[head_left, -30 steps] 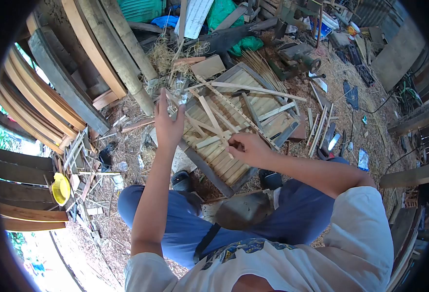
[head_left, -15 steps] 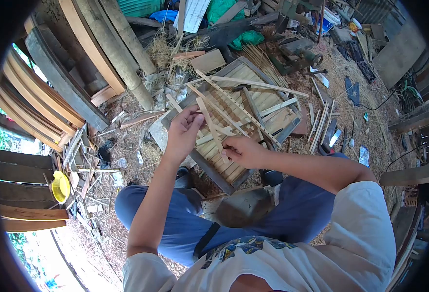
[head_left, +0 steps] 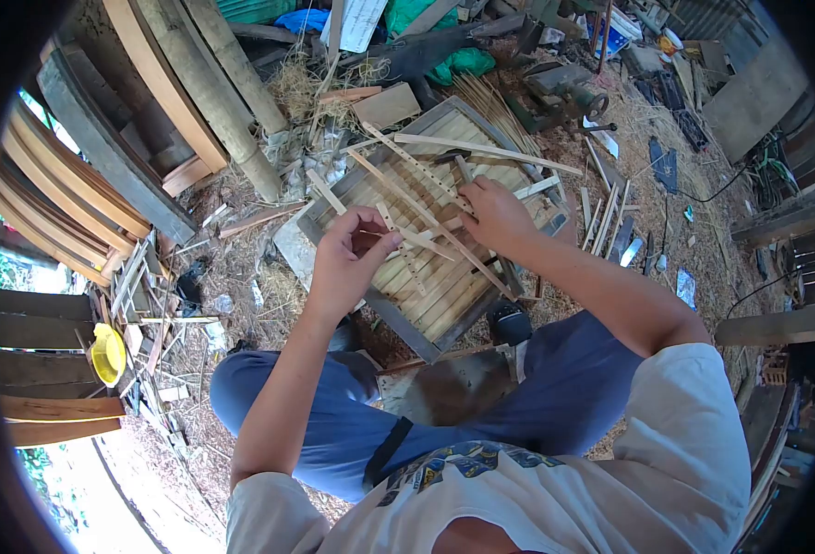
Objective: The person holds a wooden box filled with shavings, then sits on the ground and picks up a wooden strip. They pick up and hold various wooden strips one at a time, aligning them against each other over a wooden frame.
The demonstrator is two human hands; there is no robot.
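Note:
My left hand (head_left: 352,254) pinches a thin wooden strip (head_left: 414,273) with a row of small dark marks or holes, held slantwise above a framed slatted board (head_left: 440,319). On the board's right side, my right hand (head_left: 500,220) has its fingers curled around the handle of what looks like a hammer (head_left: 452,157); its dark head shows beyond the fingers. Between the hands, a plain wooden strip (head_left: 398,194) lies across the board. A longer marked strip (head_left: 412,164) rests near it, partly covered by my right hand.
Several loose sticks (head_left: 603,235) lie on the littered ground to the right. A metal vise-like tool (head_left: 569,102) stands beyond the board. Curved timbers (head_left: 116,148) and a yellow bowl (head_left: 109,355) are at the left. My knees flank the board's near corner.
My right hand has left the lower end of the marked strip and moved up and right onto the hammer handle. My left hand still holds the strip, slightly lower.

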